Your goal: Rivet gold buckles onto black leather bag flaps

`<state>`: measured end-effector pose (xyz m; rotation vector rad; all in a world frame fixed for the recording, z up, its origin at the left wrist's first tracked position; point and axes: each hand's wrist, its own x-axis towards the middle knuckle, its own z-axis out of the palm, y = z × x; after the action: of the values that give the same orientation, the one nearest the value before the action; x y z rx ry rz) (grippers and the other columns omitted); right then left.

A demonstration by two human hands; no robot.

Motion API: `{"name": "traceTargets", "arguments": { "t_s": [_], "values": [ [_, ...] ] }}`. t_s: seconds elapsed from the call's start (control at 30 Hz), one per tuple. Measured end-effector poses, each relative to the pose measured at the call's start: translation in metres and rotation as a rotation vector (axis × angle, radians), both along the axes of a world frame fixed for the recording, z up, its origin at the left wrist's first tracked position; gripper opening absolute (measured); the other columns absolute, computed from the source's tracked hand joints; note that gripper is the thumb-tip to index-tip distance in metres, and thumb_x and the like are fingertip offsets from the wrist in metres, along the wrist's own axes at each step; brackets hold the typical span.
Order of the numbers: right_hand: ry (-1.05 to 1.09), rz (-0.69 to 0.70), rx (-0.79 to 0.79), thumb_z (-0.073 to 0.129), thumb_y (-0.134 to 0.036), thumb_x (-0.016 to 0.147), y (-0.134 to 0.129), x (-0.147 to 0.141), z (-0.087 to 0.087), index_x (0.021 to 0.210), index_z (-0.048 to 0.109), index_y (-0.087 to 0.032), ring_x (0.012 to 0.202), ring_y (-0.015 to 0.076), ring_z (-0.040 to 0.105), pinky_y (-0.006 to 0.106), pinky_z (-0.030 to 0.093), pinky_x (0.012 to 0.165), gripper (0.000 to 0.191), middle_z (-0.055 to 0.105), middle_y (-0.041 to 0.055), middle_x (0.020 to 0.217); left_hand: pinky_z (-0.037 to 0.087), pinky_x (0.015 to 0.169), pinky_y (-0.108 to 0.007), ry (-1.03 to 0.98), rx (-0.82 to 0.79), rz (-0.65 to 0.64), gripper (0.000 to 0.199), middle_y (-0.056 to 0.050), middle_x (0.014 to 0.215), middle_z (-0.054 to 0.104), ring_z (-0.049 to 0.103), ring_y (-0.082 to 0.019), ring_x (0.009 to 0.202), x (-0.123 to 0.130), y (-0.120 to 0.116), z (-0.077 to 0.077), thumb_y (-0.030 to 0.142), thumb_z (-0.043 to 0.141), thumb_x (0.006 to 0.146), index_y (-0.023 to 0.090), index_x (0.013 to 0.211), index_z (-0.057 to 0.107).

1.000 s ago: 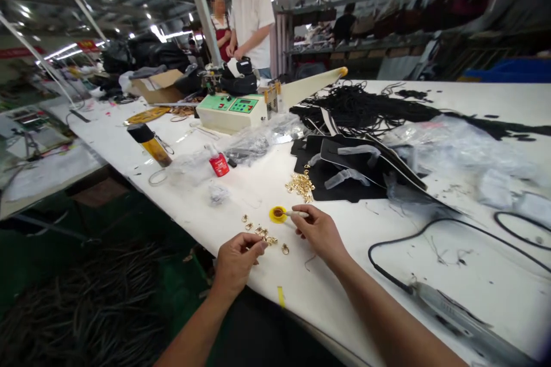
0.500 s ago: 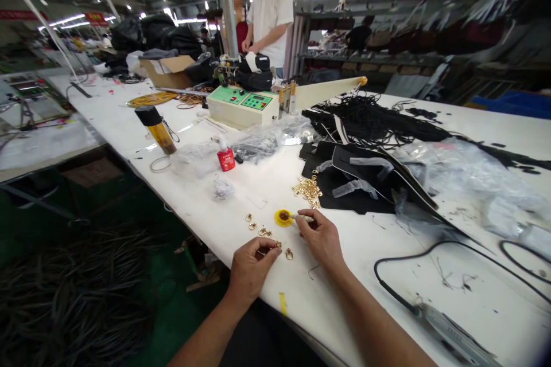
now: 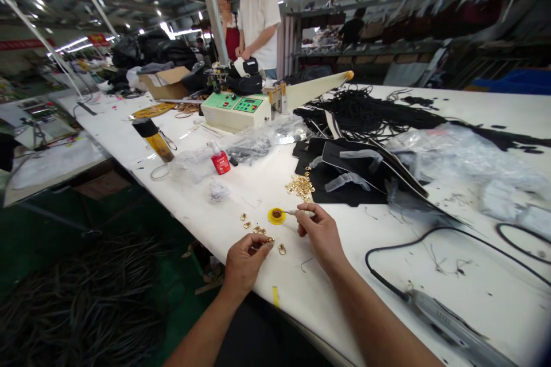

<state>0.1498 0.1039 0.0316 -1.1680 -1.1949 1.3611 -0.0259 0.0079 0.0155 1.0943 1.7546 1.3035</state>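
My left hand [image 3: 246, 262] pinches a small gold metal ring fitting [image 3: 270, 239] between thumb and fingertips, low over the white table. In my right hand [image 3: 321, 235] is a thin pale stick with a dark, slender tip [image 3: 297, 213]. Its tip reaches over a small yellow dish [image 3: 271, 219] with dark brownish stuff in its middle. Several loose gold fittings [image 3: 247, 225] lie in a line left of the dish, and one more fitting [image 3: 282, 249] rests right of my left hand. Beyond the dish is a heap of gold fittings [image 3: 300, 184].
A red bottle [image 3: 221, 162] and a dark-capped amber bottle [image 3: 158, 146] stand further back. Black sheet pieces [image 3: 348, 169] and plastic film [image 3: 456, 155] spread to the right. A corded grey tool [image 3: 443, 315] lies front right. Behind the cream machine [image 3: 235, 112], people stand.
The view has shifted slightly, so the table's things appear further left. The stick's tip has shifted slightly right relative to the dish. Both hands keep their hold.
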Motion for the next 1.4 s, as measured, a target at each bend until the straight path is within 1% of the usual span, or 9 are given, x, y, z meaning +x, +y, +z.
{"name": "traceTargets", "arguments": {
  "t_s": [0.07,0.13,0.23,0.37,0.53,0.73,1.2,1.3,1.4],
  "values": [
    [0.116,0.049,-0.025,0.078,-0.051,0.083,-0.008,0.003,0.001,0.107,0.070,-0.018,0.055,0.0153,0.054,0.029,0.045,0.060,0.042,0.062,-0.0033,0.060,0.052,0.063,-0.027,-0.013,-0.001,-0.004,0.030,-0.002,0.078,0.077,0.063,-0.014,0.062,0.000,0.000,0.000,0.044,0.080,0.073,0.019,0.088,0.079],
    [0.148,0.105,-0.026,0.077,-0.053,0.084,-0.018,0.006,0.001,0.109,0.070,-0.018,0.056,0.0152,0.055,0.029,0.045,0.060,0.043,0.063,-0.0033,0.061,0.052,0.063,-0.026,-0.012,0.000,-0.012,0.030,-0.002,0.078,0.077,0.062,-0.014,0.063,0.000,-0.001,-0.002,0.045,0.080,0.073,0.019,0.088,0.078],
    [0.062,0.152,0.019,0.071,-0.053,0.092,-0.034,0.008,0.003,0.109,0.070,-0.019,0.058,0.0149,0.055,0.028,0.043,0.061,0.038,0.063,-0.0033,0.061,0.051,0.063,-0.026,0.018,-0.008,-0.033,0.029,-0.002,0.078,0.077,0.062,-0.014,0.064,-0.002,-0.002,-0.004,0.045,0.080,0.075,0.020,0.090,0.079],
    [-0.037,0.138,0.103,0.063,-0.052,0.098,-0.044,0.006,0.006,0.104,0.066,-0.021,0.061,0.0156,0.058,0.028,0.044,0.062,0.031,0.062,-0.0033,0.064,0.052,0.065,-0.025,0.019,-0.006,-0.047,0.028,-0.002,0.081,0.078,0.064,-0.014,0.067,-0.002,-0.003,-0.004,0.044,0.080,0.076,0.020,0.091,0.078],
    [-0.127,0.153,0.144,0.060,-0.050,0.100,-0.043,0.003,0.006,0.100,0.065,-0.022,0.060,0.0167,0.061,0.028,0.045,0.063,0.028,0.064,-0.0027,0.063,0.051,0.065,-0.025,0.017,-0.002,-0.032,0.029,-0.001,0.081,0.077,0.063,-0.014,0.066,-0.001,-0.004,-0.003,0.043,0.081,0.076,0.019,0.092,0.079],
    [-0.113,0.149,0.148,0.061,-0.047,0.100,-0.044,0.002,0.003,0.098,0.065,-0.022,0.060,0.0156,0.061,0.027,0.045,0.061,0.026,0.063,-0.0031,0.064,0.051,0.067,-0.025,0.040,-0.004,-0.027,0.027,-0.001,0.084,0.078,0.065,-0.014,0.068,-0.002,-0.005,-0.007,0.042,0.082,0.077,0.020,0.093,0.079],
    [-0.109,0.150,0.157,0.064,-0.045,0.097,-0.044,-0.002,0.004,0.096,0.065,-0.022,0.056,0.0145,0.060,0.027,0.046,0.059,0.023,0.062,-0.0043,0.063,0.051,0.065,-0.024,0.069,0.011,-0.026,0.024,0.000,0.080,0.077,0.064,-0.013,0.066,-0.002,-0.005,-0.007,0.041,0.081,0.078,0.020,0.091,0.079],
    [-0.123,0.137,0.127,0.069,-0.047,0.094,-0.043,-0.004,0.003,0.088,0.065,-0.022,0.053,0.0143,0.059,0.027,0.044,0.056,0.026,0.062,-0.0045,0.059,0.052,0.066,-0.025,0.074,0.016,-0.023,0.024,0.000,0.081,0.077,0.065,-0.014,0.068,-0.002,-0.005,-0.008,0.040,0.081,0.078,0.020,0.090,0.079],
    [-0.150,0.078,0.106,0.075,-0.052,0.088,-0.040,-0.004,0.000,0.073,0.060,-0.022,0.050,0.0133,0.055,0.027,0.041,0.054,0.037,0.060,-0.0044,0.055,0.052,0.067,-0.025,0.103,0.012,-0.026,0.023,0.000,0.083,0.078,0.065,-0.015,0.069,-0.001,-0.006,-0.009,0.041,0.081,0.079,0.021,0.090,0.079]
  ]
}}
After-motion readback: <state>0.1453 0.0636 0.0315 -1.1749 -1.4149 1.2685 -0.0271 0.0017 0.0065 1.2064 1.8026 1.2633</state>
